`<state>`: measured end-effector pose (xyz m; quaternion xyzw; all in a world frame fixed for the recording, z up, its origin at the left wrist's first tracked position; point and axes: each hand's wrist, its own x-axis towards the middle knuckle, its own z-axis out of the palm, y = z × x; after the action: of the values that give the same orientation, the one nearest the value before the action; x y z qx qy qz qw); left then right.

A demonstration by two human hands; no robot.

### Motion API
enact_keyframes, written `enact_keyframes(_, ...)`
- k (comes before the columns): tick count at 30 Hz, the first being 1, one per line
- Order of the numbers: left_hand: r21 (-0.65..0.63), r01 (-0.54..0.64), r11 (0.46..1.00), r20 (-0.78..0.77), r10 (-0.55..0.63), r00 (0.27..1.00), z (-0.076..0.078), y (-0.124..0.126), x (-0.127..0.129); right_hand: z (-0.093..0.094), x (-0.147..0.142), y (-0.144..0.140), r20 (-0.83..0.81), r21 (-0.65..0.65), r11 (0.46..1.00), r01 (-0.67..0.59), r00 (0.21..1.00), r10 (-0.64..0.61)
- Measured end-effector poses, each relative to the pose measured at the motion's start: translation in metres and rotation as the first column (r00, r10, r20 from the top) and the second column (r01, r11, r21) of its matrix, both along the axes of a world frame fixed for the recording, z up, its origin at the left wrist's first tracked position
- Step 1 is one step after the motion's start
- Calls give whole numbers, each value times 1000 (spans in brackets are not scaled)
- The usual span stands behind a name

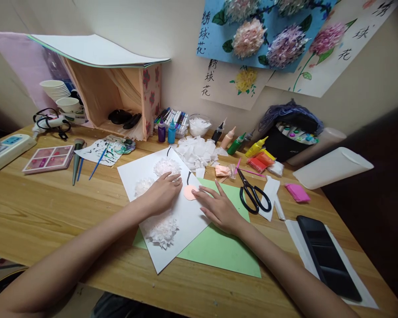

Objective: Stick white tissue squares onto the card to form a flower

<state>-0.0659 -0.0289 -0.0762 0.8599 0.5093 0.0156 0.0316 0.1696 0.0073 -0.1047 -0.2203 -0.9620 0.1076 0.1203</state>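
Two bare hands rest flat on a craft sheet at the middle of the wooden table (36, 212). The left hand (162, 192) lies palm down, fingers together and closed on nothing, pressing the white paper (185, 221); its fingertips touch a fluffy tissue flower (166, 167) just ahead of them. A second flower (143, 185) sits just to the outside of that hand, and a third (162, 232) lies near the wrist. The right hand (219, 210) is also flat, fingers slightly spread, gripping nothing, its fingertips touching a small pink paper disc (189, 192) at the sheet's edge. Beneath this hand lies a green sheet (219, 251).

Judging by looks, the tissue flowers are very light, soft and easily crushed; they would be best steadied by gentle pressure from above or lifted at the paper's edge. The disc looks thin and floppy, likely to slide.

Scissors (252, 194) lie just right of the right hand, and a pile of cut tissue (195, 152) lies beyond both hands. Whether the flowers are glued down cannot be told, and the palms hide what is under them.
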Motion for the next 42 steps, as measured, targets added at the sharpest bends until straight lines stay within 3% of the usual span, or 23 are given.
enact_keyframes(3, 4, 3, 1000, -4, -3, 1000, 0, -1, 1, -1, 0, 2, -116, 40, 999, 18, 993, -13)
enact_keyframes(5, 11, 0, 1000, -10, 0, 1000, 0, -1, 2, -2, 2, 8, -301, 72, 982, 175, 942, -146)
enact_keyframes(7, 21, -7, 1000, -9, 7, 1000, -1, -1, 2, -4, 8, 21, -498, 23, 898, 439, 784, -371)
enact_keyframes(10, 14, -5, 1000, 11, 5, 1000, 0, 1, -1, -10, 22, 45, -564, -143, 696, 704, 520, -641)
enact_keyframes(11, 4, 0, 1000, 21, -1, 1000, 1, 1, -2, -13, 27, 53, -553, -166, 647, 744, 474, -686)
enact_keyframes(13, -5, 16, 1000, 41, -16, 999, 3, 2, -6, -17, 34, 65, -493, -197, 605, 772, 455, -742)
enact_keyframes(20, 119, 21, 993, 172, -42, 984, 17, 12, 8, -21, 36, 74, -396, -332, 644, 690, 518, -758)
enact_keyframes(25, 128, -14, 992, 205, -12, 979, 18, 66, 55, -17, 34, 73, -425, -426, 661, 618, 509, -749)
enact_keyframes(30, 25, -126, 992, 141, 121, 983, 10, 119, 99, -17, 32, 79, -369, -426, 704, 568, 602, -708)
enact_keyframes(37, 31, -128, 991, 227, 117, 967, 8, 129, 112, -13, 39, 85, -400, -499, 694, 519, 572, -716)
enact_keyframes(39, -17, -93, 996, 344, 93, 934, 11, 132, 109, -8, 42, 86, -419, -513, 705, 489, 574, -703)
enact_keyframes(42, -120, -20, 993, 587, 87, 805, 16, 134, 104, 1, 46, 85, -445, -525, 737, 425, 601, -664)
